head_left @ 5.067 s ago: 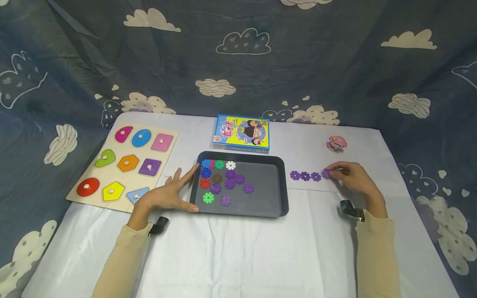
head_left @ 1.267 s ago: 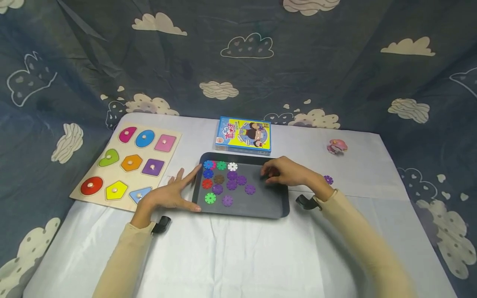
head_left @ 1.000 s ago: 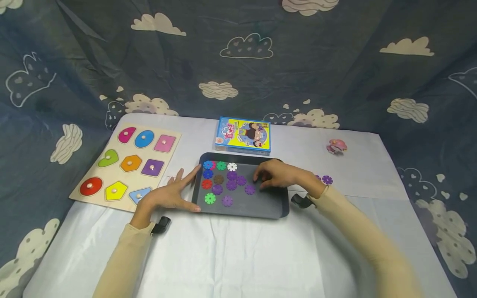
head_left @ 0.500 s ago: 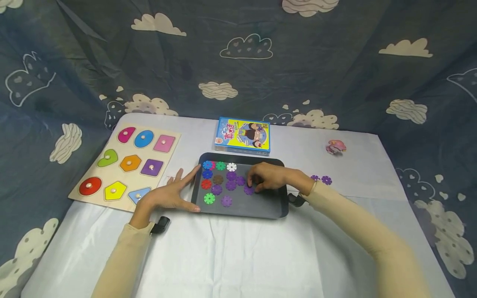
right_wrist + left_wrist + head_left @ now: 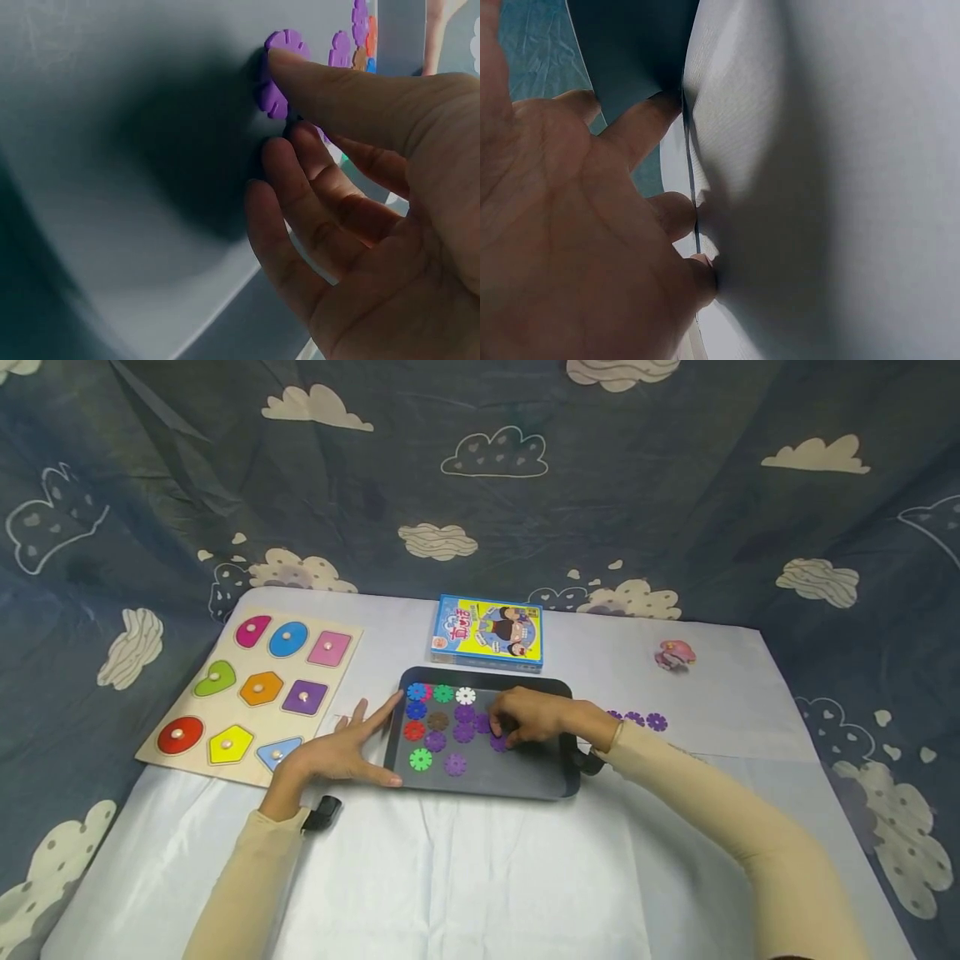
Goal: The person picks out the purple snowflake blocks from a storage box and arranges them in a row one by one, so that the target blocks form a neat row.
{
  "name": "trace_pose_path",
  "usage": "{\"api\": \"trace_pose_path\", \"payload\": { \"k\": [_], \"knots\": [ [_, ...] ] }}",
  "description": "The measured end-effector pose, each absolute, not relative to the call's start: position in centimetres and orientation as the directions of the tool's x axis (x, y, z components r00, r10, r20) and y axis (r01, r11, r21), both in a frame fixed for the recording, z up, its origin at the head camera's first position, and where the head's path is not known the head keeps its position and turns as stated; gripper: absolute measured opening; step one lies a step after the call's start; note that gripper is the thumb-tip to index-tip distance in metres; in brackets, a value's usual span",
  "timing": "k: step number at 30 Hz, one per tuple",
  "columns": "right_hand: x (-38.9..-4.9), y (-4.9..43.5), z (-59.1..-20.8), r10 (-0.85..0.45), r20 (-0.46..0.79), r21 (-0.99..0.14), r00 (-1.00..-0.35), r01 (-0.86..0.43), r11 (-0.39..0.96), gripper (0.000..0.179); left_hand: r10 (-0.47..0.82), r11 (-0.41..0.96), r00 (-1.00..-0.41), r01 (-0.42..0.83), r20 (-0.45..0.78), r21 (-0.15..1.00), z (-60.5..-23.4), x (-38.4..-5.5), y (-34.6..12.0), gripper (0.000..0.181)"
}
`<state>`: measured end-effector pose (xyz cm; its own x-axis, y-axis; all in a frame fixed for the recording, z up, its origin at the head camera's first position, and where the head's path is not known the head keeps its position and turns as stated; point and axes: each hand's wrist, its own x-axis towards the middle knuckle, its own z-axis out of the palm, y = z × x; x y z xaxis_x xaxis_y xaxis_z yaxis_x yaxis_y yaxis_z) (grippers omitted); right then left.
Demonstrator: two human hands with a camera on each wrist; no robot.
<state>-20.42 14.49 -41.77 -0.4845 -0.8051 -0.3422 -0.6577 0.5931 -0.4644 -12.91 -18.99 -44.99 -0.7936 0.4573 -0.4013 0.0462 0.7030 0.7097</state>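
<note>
At the far left, on the white cloth (image 5: 465, 877), you have the puzzle board (image 5: 258, 693), its nine knobbed shapes all seated in three rows. Just right of it, your left hand (image 5: 337, 756) is spread wide, with the index fingertip at the far left corner of the tray (image 5: 532, 772) and the thumb at the near left corner.

Inside the tray's left part lie a blue disc (image 5: 416, 692) overlapping a pink one, a darker blue disc (image 5: 416, 710), a red disc (image 5: 414, 731) and a light green disc (image 5: 421, 760). Next come a brown disc (image 5: 438, 721), a green disc (image 5: 443, 694) and a white disc (image 5: 466, 696), with five purple ones around and beyond the brown. Behind the tray is the box (image 5: 487, 632), lying flat.

Your right hand (image 5: 532, 714) is over the middle of the tray, fingers bent. Its thumb touches the purple disc (image 5: 274, 99), the rightmost in the tray; I cannot tell whether the index finger pinches it from the other side.

Right of the tray, three purple discs show in a row (image 5: 635, 719) on the cloth, the leftmost partly hidden by your wrist. Beyond them sits the pink toy (image 5: 676, 653).
</note>
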Motion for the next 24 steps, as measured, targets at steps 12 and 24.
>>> {"api": "trace_pose_path", "payload": {
  "k": [12,24],
  "knots": [
    [-20.48,14.19,-42.23,-0.786,-0.367,-0.458,-0.498,-0.639,0.618,0.018,0.462,0.707,-0.793,0.059,-0.396,0.705,-44.87,-12.96,-19.03,0.128],
    [-19.98,14.93,-42.16,-0.821,-0.290,-0.504,-0.492,-0.651,0.567,0.017,0.458,0.702,-0.792,0.044,-0.403,0.711,-44.80,-12.85,-18.96,0.128]
  ]
}}
